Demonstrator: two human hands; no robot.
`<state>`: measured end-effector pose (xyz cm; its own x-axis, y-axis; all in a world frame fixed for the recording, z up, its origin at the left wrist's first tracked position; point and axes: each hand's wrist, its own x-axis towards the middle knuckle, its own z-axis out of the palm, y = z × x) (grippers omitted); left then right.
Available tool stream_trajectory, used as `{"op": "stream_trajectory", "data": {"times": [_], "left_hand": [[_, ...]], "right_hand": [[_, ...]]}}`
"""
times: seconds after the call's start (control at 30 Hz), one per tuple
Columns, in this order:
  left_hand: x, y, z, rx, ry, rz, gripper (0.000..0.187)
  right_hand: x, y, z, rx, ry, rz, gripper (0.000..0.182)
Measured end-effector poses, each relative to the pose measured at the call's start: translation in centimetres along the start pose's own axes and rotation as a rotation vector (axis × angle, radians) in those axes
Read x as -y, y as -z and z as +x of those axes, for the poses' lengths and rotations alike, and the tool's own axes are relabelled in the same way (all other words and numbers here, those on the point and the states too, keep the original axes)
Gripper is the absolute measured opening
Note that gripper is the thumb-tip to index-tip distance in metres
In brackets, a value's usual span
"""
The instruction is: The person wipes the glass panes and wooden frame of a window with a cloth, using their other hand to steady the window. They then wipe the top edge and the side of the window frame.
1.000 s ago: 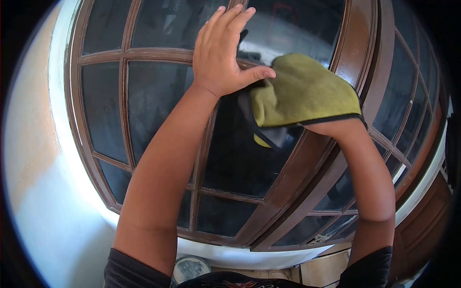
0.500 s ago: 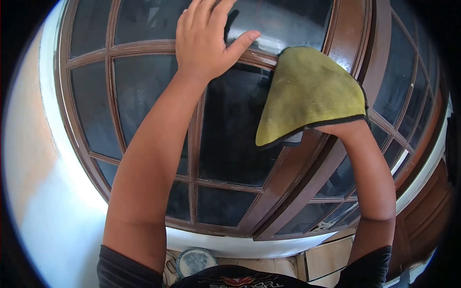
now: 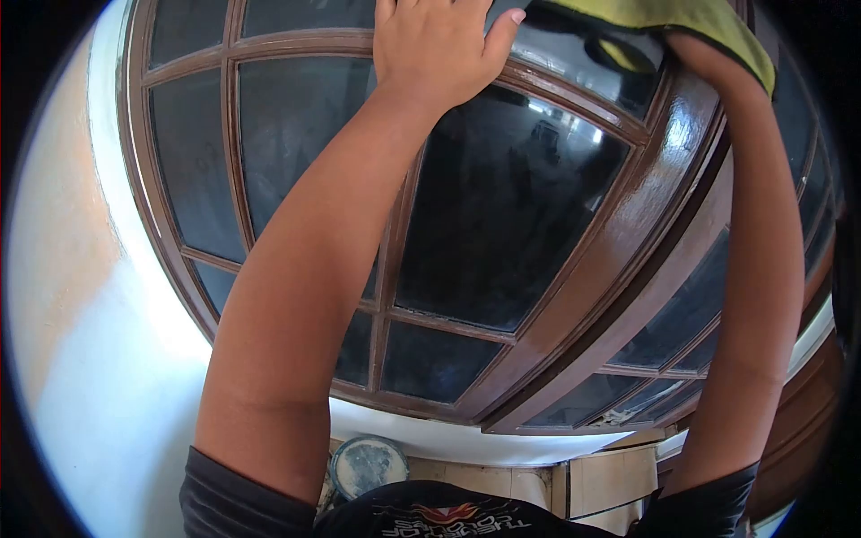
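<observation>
My left hand rests on the brown wooden window frame, its fingers stretched out and cut off at the top edge of the view. At the upper right, my right hand is under a yellow-green cloth with a black border. The cloth drapes over its fingers, leaving just the wrist side showing. It lies against an upper glass pane, where its reflection appears. Below that, a larger dark pane carries faint smears and reflections.
A second framed window panel stands to the right, past a wide wooden post. On the left is a white wall with a peach patch. A round container with a whitish top sits on the tiled floor below.
My right hand has moved the cloth up and to the right, uncovering the middle pane. The view has shifted, and my left hand now appears higher and further right.
</observation>
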<state>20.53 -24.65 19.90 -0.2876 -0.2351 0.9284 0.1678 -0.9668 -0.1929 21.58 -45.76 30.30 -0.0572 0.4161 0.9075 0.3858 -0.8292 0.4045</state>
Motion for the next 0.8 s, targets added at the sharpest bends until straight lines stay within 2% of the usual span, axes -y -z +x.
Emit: {"op": "stream_trajectory", "data": {"times": [0.07,0.1,0.3,0.37,0.43,0.47,0.63,0.7,0.77,0.8], "left_hand": [[-0.1,0.0,-0.1,-0.006,-0.003,0.002,0.055],[-0.1,0.0,-0.1,-0.003,0.002,0.011,0.054],[0.1,0.1,0.0,0.010,0.003,0.028,0.053],[0.2,0.0,-0.1,0.011,0.004,0.018,0.054],[0.2,-0.1,0.0,0.000,-0.002,0.025,0.053],[0.2,-0.1,0.0,0.003,0.002,0.022,0.053],[0.3,-0.3,-0.3,-0.030,-0.013,0.029,0.052],[0.4,-0.4,-0.4,-0.026,-0.015,0.027,0.052],[0.5,-0.5,-0.3,-0.031,-0.030,0.020,0.052],[0.5,-0.5,-0.4,-0.037,-0.026,0.027,0.052]], "right_hand": [[0.5,0.6,1.0,0.147,-0.194,0.090,0.035],[0.6,0.3,0.8,0.149,-0.193,0.092,0.035],[0.6,-3.7,-2.5,0.065,0.059,0.058,0.038],[1.2,-2.9,-3.7,0.128,0.057,0.040,0.043],[0.7,-3.2,-4.8,0.161,0.210,0.056,0.054],[0.1,-3.9,-5.4,0.167,0.211,0.056,0.054],[-6.8,-9.5,-9.9,-0.108,0.523,0.217,0.046],[-8.3,-9.9,-10.9,-0.135,0.518,0.281,0.047],[-9.4,-9.6,-12.3,0.161,0.289,0.072,0.047],[-9.6,-10.0,-13.0,0.165,0.284,0.077,0.047]]}}
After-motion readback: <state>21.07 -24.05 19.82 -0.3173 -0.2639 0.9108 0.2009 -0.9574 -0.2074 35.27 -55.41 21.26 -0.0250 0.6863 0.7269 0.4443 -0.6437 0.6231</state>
